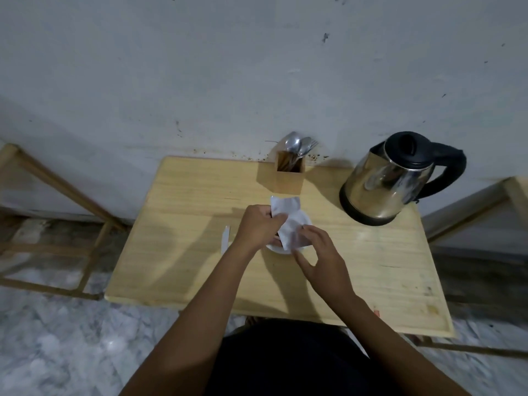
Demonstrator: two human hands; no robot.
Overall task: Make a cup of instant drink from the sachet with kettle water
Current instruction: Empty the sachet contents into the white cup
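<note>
Emptying step: the left hand (258, 227) pinches the sachet (288, 221), tilted over the white cup (275, 249) at mid-table. The right hand (323, 258), fingers loosely spread, touches its lower end. Next, probably, the kettle (383, 178) at far right needs a firm handle grip.

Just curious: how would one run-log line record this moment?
left hand: grips sachet; right hand: at sachet's lower end; sachet: over cup; kettle: on table

Scuffed grey wall (200, 67), marble floor (57, 338).
</note>
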